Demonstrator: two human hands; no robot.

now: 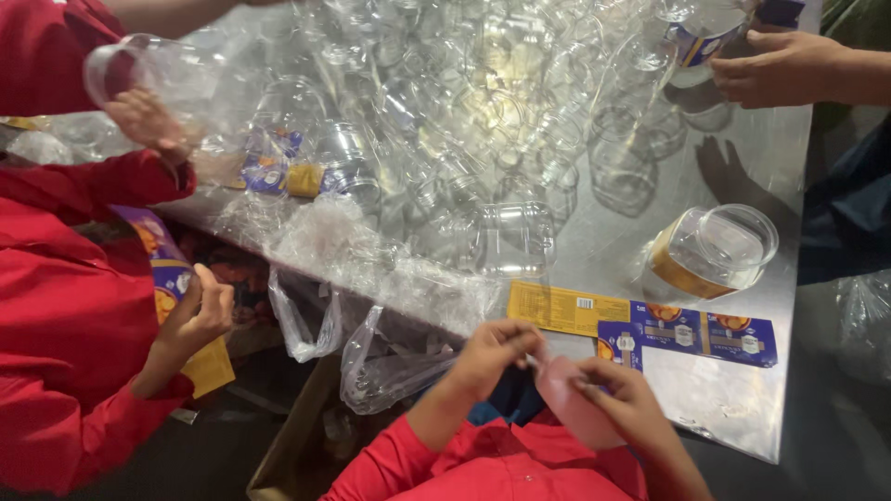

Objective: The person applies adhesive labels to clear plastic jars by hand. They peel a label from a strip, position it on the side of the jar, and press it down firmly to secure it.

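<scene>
My left hand [490, 353] and my right hand [620, 399] are close together at the near edge of the metal table [742, 167]. Both pinch a clear plastic jar [568, 401] that looks pinkish against my red sleeve. A long label strip [640, 327], yellow at one end and blue at the other, lies flat on the table just beyond my hands. A clear jar with a yellow label [710, 252] lies on its side further right.
A large heap of clear plastic jars [464, 111] and loose plastic bags [371, 260] covers the table's far and left parts. A person in red at left holds a jar [139, 74] and a label [176, 297]. Another person's hand [784, 67] holds a labelled jar at top right.
</scene>
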